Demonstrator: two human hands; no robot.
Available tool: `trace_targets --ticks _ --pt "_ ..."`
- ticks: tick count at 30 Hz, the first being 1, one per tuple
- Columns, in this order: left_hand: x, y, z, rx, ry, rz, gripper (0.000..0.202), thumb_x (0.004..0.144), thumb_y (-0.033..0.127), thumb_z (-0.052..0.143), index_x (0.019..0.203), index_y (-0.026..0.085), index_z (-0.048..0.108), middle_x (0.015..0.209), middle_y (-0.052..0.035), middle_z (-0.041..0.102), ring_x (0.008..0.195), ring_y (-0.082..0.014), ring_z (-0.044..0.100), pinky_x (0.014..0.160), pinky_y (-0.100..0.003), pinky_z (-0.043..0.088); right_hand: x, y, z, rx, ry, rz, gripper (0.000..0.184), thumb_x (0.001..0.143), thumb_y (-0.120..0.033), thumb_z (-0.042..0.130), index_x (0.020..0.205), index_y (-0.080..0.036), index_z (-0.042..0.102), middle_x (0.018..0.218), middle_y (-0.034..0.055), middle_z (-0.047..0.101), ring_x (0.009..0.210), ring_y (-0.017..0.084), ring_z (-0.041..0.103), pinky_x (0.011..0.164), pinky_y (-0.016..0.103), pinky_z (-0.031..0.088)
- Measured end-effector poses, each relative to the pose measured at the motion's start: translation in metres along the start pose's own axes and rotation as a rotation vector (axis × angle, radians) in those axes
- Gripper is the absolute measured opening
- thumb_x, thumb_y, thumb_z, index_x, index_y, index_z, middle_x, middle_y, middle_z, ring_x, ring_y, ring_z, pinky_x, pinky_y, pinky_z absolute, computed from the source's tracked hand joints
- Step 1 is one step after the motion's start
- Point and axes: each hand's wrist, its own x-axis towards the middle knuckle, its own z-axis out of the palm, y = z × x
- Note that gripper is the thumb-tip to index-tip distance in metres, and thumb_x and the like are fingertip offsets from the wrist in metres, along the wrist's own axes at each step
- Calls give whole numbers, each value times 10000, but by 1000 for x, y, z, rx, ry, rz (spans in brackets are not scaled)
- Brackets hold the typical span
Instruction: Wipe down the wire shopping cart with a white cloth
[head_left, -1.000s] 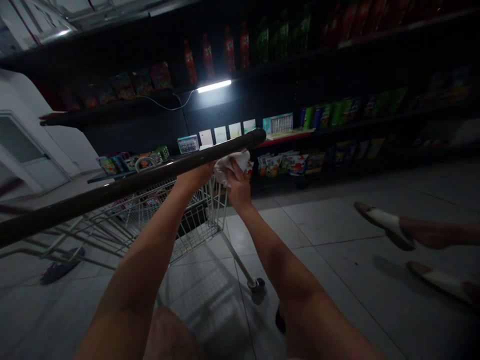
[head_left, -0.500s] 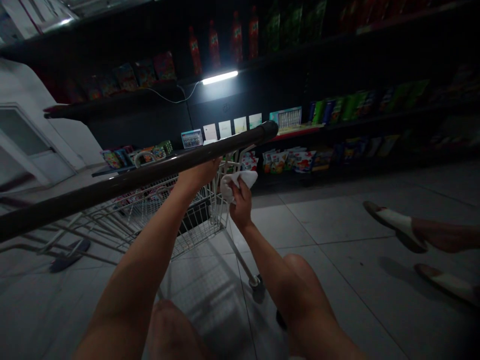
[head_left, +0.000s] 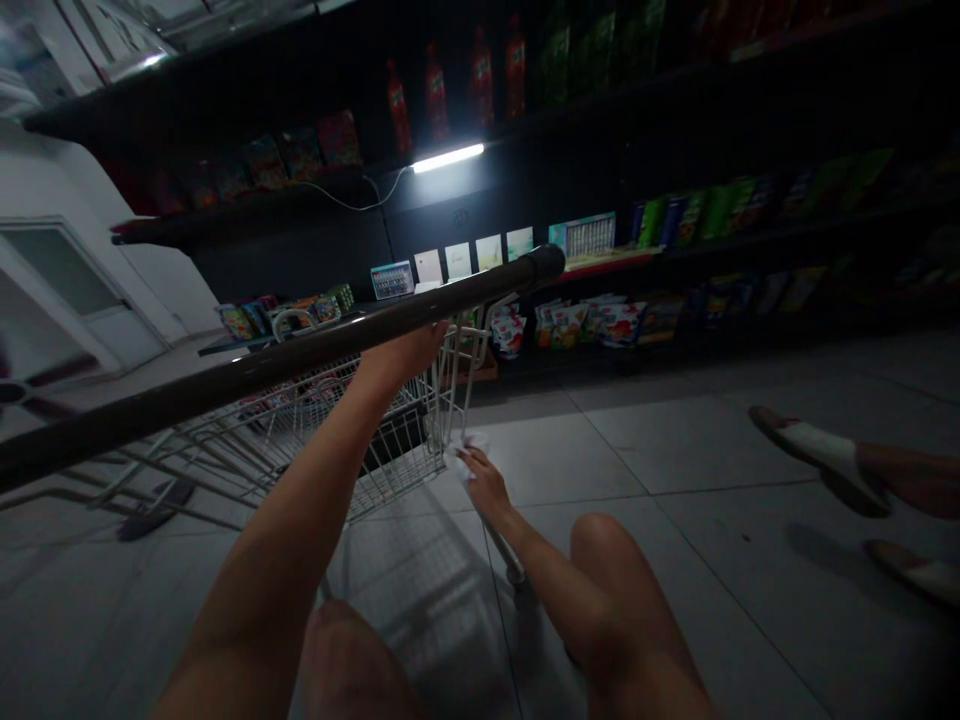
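Observation:
A wire shopping cart (head_left: 397, 490) with a dark handle bar (head_left: 285, 350) stands close in front of me. My left hand (head_left: 409, 350) reaches beneath the bar and is closed on the cart's frame near its upper corner; its fingertips are partly hidden. Lower down, my right hand (head_left: 486, 485) grips a crumpled white cloth (head_left: 474, 442). That cloth is pressed against the cart's upright metal leg, just beside the basket's lower corner.
Dark shelves hold red bottles (head_left: 481, 75), snack bags (head_left: 622, 325) and boxes (head_left: 392, 280) under a lit tube lamp (head_left: 448, 157). Another person's feet (head_left: 817, 450) rest on the tiled floor (head_left: 720, 590) at right. My knee (head_left: 611, 545) is near my right arm.
My right hand has moved down with the cloth, from the basket's upper corner to the leg below. My left hand stays at the same place on the cart.

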Motion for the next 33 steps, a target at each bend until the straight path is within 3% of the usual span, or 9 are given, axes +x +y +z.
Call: trace_targets --ticks 5,9,12,15,19,23,25,28,33 --pt "-3 -2 -3 -20 9 -1 412 979 423 331 1193 266 645 1125 -110 703 1077 -312 608 937 -487 419 65 -57 -26 35 386 -266 638 796 -20 408 1387 -217 543 1525 61 435 1453 205 360 1226 426 324" --pt "-5 -2 -6 -6 12 25 435 990 416 307 1229 256 633 1129 -120 700 1095 -324 600 956 -509 405 101 -78 -21 -6 382 -300 593 814 -28 423 1381 -149 546 1502 118 458 1438 263 375 1212 497 324" --pt "-8 -2 -7 18 7 16 403 972 404 378 1261 262 619 1150 -116 695 1116 -328 586 970 -521 399 88 -70 -2 -4 304 -237 563 796 0 420 1323 -101 592 1425 160 532 1387 268 447 1191 488 362" --pt "-11 -4 -7 36 -5 35 419 894 310 539 1311 322 581 1138 -82 701 1133 -318 576 999 -535 387 67 -64 4 -10 260 -199 591 764 21 428 1308 -128 603 1411 134 552 1352 240 488 1152 437 426" --pt "-10 -10 -7 79 -43 100 529 852 217 576 1370 313 532 1179 -86 692 1132 -298 584 1039 -520 378 64 -90 -31 2 366 -248 563 769 -10 439 1275 -170 628 1332 102 605 1290 228 530 1118 411 458" --pt "-4 -15 -7 12 -60 158 433 975 405 388 1330 239 573 1148 -94 702 1137 -275 600 1015 -453 423 94 -140 -78 -11 492 -373 623 807 -54 430 1410 -189 507 1478 79 470 1409 252 398 1189 459 367" --pt "-2 -17 -8 -18 -47 172 513 1012 451 230 1293 233 600 1129 -89 708 1130 -262 611 998 -435 440 111 -155 -87 -70 489 -348 627 830 -61 422 1436 -212 474 1523 52 421 1440 260 342 1206 484 331" --pt "-1 -18 -8 -30 -27 190 581 1018 471 143 1284 232 601 1140 -83 708 1119 -253 623 1001 -429 447 119 -155 -76 -162 421 -258 568 859 -62 422 1407 -185 509 1519 83 437 1397 277 383 1189 516 326" --pt "-2 -19 -7 9 8 179 556 1012 465 159 1320 254 571 1169 -85 702 1093 -260 633 959 -437 472 89 -136 -58 -166 281 -129 529 816 -42 451 1325 -104 579 1329 163 603 1240 280 520 1071 469 450"
